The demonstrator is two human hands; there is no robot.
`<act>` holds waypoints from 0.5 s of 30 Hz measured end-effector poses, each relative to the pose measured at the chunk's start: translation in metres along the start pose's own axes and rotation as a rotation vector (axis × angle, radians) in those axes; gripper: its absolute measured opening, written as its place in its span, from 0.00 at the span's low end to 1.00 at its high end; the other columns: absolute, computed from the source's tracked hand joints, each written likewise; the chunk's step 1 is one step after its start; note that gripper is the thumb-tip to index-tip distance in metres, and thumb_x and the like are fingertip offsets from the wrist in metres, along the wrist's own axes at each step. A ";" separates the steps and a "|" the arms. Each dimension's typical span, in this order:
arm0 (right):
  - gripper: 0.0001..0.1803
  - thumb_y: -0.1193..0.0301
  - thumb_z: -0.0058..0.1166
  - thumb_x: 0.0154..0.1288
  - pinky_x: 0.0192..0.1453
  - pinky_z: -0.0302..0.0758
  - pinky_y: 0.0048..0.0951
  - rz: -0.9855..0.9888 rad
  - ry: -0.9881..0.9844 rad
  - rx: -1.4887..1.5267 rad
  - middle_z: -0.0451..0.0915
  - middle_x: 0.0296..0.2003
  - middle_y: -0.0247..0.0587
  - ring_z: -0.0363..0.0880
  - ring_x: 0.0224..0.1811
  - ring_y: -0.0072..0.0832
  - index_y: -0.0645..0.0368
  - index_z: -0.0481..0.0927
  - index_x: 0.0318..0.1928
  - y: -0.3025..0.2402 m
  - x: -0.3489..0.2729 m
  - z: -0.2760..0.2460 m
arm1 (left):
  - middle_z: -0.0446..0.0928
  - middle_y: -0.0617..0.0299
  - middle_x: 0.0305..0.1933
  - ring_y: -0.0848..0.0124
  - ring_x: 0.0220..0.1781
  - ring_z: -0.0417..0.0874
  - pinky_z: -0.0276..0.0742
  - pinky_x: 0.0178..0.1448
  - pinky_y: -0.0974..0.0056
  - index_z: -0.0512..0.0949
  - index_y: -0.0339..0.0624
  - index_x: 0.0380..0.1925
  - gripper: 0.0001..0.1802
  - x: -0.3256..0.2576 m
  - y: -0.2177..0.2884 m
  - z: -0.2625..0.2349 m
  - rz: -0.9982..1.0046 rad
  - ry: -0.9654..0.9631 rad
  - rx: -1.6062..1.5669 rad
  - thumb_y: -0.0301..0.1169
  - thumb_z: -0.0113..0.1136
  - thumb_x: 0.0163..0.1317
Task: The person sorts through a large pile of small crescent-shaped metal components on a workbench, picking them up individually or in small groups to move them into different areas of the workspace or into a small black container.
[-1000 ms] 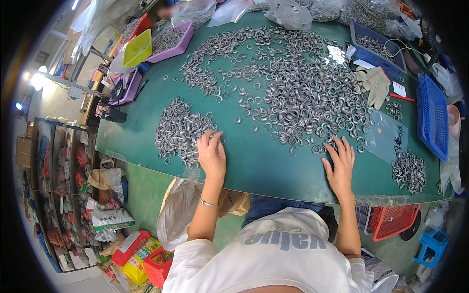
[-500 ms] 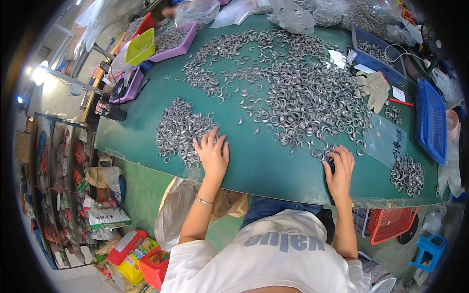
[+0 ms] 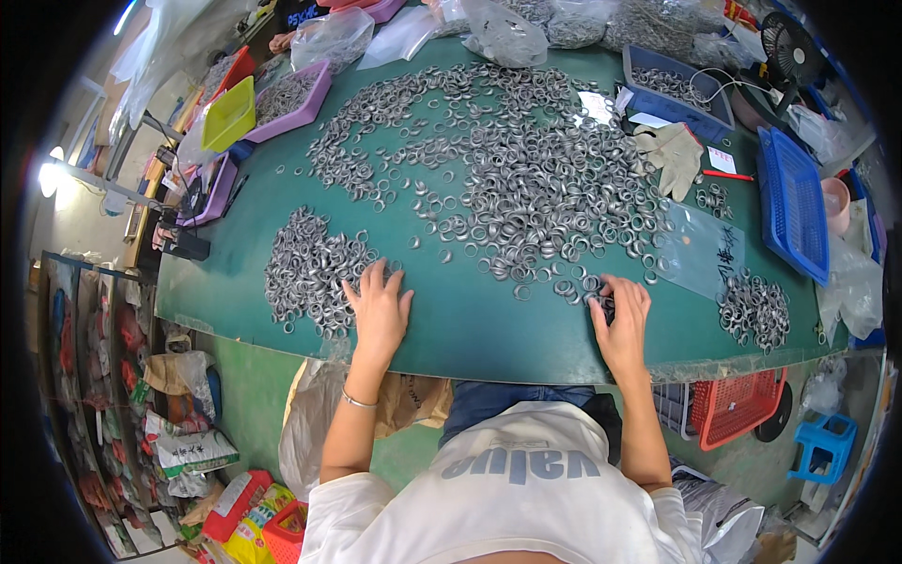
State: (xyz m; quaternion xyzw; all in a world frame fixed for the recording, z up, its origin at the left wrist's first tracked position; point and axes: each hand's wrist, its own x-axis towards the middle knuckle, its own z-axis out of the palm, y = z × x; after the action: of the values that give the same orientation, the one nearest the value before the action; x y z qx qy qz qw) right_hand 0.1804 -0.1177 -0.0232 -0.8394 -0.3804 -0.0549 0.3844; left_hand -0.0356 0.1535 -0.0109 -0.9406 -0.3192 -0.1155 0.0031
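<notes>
My left hand [image 3: 380,315] lies at the right edge of a smaller pile of grey metal rings [image 3: 310,273], fingers spread and fingertips against the outermost rings. At the near edge of a much larger spread of the same metal rings [image 3: 536,183], my right hand [image 3: 622,329] has its fingers curled, with thumb and fingertips around a few dark rings. Those rings are partly hidden under the fingers. The rings all lie loose on a green tabletop [image 3: 451,329].
A third small ring pile [image 3: 754,310] lies at the right, by a clear plastic bag [image 3: 703,249] and a work glove [image 3: 672,155]. A blue basket [image 3: 794,202] stands at the right edge. Purple [image 3: 319,99] and blue [image 3: 723,122] trays of rings stand farther back.
The whole view has shifted, so the table and piles appear farther left. Both hands stay beside the same ring piles; the left thumb is spread slightly wider.
</notes>
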 end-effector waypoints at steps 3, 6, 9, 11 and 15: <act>0.15 0.73 0.63 0.52 0.59 0.60 0.46 0.006 0.060 -0.084 0.74 0.37 0.43 0.71 0.46 0.41 0.61 0.76 0.40 -0.004 0.007 0.008 | 0.66 0.53 0.63 0.54 0.66 0.64 0.47 0.68 0.30 0.77 0.43 0.43 0.14 -0.002 -0.001 0.005 -0.006 -0.002 -0.027 0.31 0.63 0.56; 0.14 0.71 0.63 0.51 0.59 0.60 0.46 -0.023 0.037 -0.166 0.73 0.38 0.43 0.69 0.47 0.40 0.62 0.77 0.39 -0.006 0.012 0.014 | 0.64 0.51 0.64 0.51 0.68 0.61 0.46 0.68 0.30 0.77 0.41 0.43 0.15 -0.005 0.000 0.005 -0.022 0.043 -0.052 0.30 0.63 0.55; 0.14 0.72 0.63 0.50 0.59 0.59 0.45 -0.057 -0.011 -0.225 0.73 0.38 0.42 0.69 0.48 0.40 0.62 0.78 0.38 -0.006 0.016 0.014 | 0.63 0.49 0.64 0.49 0.69 0.60 0.46 0.69 0.32 0.76 0.42 0.44 0.15 -0.008 0.013 -0.006 -0.057 0.130 -0.160 0.28 0.64 0.55; 0.14 0.72 0.63 0.50 0.59 0.59 0.45 -0.068 -0.008 -0.261 0.73 0.38 0.42 0.69 0.48 0.39 0.62 0.78 0.38 -0.005 0.016 0.014 | 0.63 0.49 0.64 0.49 0.69 0.60 0.47 0.70 0.35 0.76 0.43 0.44 0.15 -0.011 0.031 -0.014 -0.049 0.172 -0.286 0.27 0.63 0.55; 0.13 0.73 0.64 0.49 0.58 0.60 0.45 -0.050 -0.002 -0.221 0.73 0.37 0.42 0.69 0.47 0.39 0.62 0.78 0.37 -0.005 0.017 0.017 | 0.65 0.49 0.63 0.48 0.67 0.62 0.52 0.71 0.45 0.76 0.42 0.45 0.16 -0.028 0.085 -0.023 0.035 0.143 -0.592 0.24 0.63 0.55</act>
State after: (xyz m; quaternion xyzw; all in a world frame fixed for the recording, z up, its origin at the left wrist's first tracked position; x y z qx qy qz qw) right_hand 0.1859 -0.0937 -0.0258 -0.8669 -0.3934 -0.1053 0.2875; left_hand -0.0112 0.0670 0.0113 -0.8954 -0.2545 -0.2694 -0.2468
